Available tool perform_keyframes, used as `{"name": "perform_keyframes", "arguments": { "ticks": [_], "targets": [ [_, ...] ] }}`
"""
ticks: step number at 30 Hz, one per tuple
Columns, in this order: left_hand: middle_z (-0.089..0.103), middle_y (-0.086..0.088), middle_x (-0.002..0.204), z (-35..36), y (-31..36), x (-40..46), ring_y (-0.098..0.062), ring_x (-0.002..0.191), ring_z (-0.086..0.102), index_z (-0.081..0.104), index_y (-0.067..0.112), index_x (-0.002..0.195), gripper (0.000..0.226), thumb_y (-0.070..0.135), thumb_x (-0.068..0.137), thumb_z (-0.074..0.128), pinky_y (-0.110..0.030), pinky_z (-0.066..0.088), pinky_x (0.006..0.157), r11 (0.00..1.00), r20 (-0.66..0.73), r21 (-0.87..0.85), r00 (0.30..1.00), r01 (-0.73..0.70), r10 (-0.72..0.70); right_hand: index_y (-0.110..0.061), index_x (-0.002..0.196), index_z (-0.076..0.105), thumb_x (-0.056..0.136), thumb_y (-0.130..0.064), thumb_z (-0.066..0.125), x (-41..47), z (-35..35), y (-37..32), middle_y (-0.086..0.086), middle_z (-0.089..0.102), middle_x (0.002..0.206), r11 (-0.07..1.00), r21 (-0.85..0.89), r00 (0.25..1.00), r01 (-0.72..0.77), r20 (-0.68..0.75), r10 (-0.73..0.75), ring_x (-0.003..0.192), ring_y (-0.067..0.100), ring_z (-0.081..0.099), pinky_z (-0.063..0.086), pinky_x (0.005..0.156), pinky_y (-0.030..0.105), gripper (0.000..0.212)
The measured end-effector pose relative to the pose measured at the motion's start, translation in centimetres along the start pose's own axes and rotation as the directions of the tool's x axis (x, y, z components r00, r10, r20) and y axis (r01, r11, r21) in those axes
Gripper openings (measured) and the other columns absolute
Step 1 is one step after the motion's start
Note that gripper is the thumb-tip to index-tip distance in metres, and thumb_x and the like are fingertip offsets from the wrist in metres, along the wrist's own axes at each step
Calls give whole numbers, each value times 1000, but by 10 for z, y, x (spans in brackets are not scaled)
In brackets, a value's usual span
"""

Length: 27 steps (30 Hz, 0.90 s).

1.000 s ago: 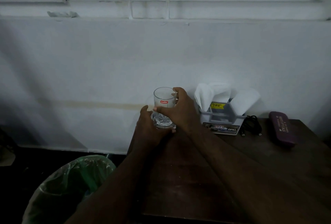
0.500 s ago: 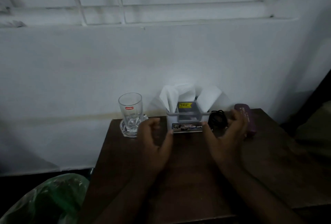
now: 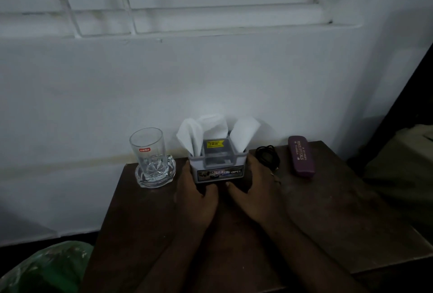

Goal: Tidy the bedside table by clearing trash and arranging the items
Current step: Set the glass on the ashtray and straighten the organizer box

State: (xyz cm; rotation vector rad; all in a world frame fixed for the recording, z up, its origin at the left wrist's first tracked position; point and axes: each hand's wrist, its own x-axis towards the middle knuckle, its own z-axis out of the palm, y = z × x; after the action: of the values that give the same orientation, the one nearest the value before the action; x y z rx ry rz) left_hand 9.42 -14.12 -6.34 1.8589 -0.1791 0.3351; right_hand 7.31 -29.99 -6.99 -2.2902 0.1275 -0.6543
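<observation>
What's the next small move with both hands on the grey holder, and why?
Probably nudge the grey holder straight back toward the wall. Left hand and right hand flank it, and it sits forward of the glass and purple case, so squaring it into that row fits the tidying.

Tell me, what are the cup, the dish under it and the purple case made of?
The cup looks like clear glass: you see the wall through it, and its base has cut facets. The dish seems thick, shiny glass too, with glinting edges. The case has a smooth, dull purple skin with printed letters, probably plastic or faux leather; the dim light leaves that open.
</observation>
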Motion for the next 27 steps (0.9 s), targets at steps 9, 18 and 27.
{"name": "perform_keyframes", "arguments": {
  "ticks": [9, 18, 27],
  "targets": [
    [63, 11, 120, 1, -1, -2, -12, 115, 59, 48, 35, 129, 60, 31, 70, 59, -47, 50, 97, 999, -18, 13, 999, 45, -45, -18, 131, 51, 81, -39, 64, -2, -16, -8, -5, 59, 126, 999, -10, 965, 47, -257, -48, 119, 13, 52, 43, 101, 36, 55],
    [63, 14, 115, 4, -4, 1, -9, 109, 60, 51, 37, 123, 57, 30, 67, 61, -46, 52, 94, 997, 2, 26, 998, 67, -67, -20, 115, 57, 74, -51, 70, 32, -78, 72, 5, 61, 112, 918, -226, 895, -326, -385, 223, 99, 26, 57, 49, 88, 39, 53],
    [63, 14, 120, 5, -3, 1, -10, 114, 59, 47, 40, 127, 64, 33, 65, 60, -47, 50, 97, 995, 28, 41, 995, 91, -93, -16, 104, 65, 73, -28, 71, 32, -75, 77, 7, 66, 95, 944, -77, 887, -321, -373, 272, 85, 27, 61, 48, 77, 34, 34]
  ]
}}
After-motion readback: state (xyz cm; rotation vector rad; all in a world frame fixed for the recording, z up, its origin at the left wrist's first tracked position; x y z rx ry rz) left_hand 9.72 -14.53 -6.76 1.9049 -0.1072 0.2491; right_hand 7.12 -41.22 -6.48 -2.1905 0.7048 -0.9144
